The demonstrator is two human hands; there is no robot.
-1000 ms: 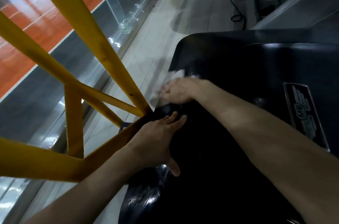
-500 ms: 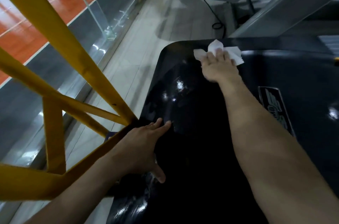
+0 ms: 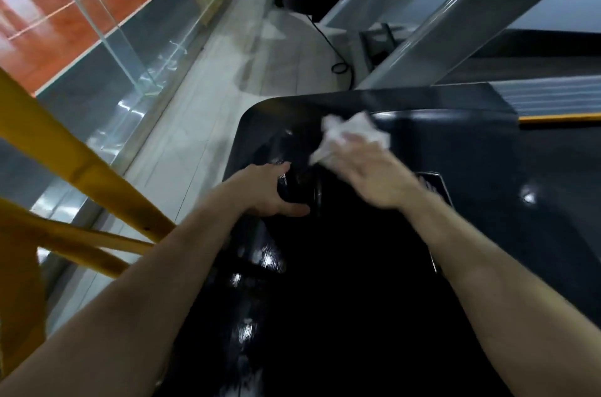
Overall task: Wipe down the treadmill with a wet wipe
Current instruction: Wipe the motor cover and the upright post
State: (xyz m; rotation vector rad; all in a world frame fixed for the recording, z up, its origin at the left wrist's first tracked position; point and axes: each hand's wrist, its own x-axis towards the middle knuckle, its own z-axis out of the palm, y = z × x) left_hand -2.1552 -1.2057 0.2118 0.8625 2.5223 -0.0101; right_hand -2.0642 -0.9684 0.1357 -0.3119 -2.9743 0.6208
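Yellow frame (image 3: 81, 165), cut off at left. My left hand (image 3: 270, 191) rests, grip apart, on the treadmill (image 3: 357, 282)'s left edge. The right hand (image 3: 377, 178) blurs against the wet wipe (image 3: 354, 130) near the far edge; I cannot tell its grip.

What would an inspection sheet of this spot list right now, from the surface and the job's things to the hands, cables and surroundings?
Surface: black treadmill cover, shiny, with light glints.
Job's things: white wipe, crumpled, near the cover's far edge.
Clutter: nothing seen.
Hands: right hand blurred, touching the wipe, grip unclear; left hand resting on the cover's left side.
Cables: black cord on the floor beyond the cover.
Surroundings: yellow frame and glass panel to the left; grey posts ahead.
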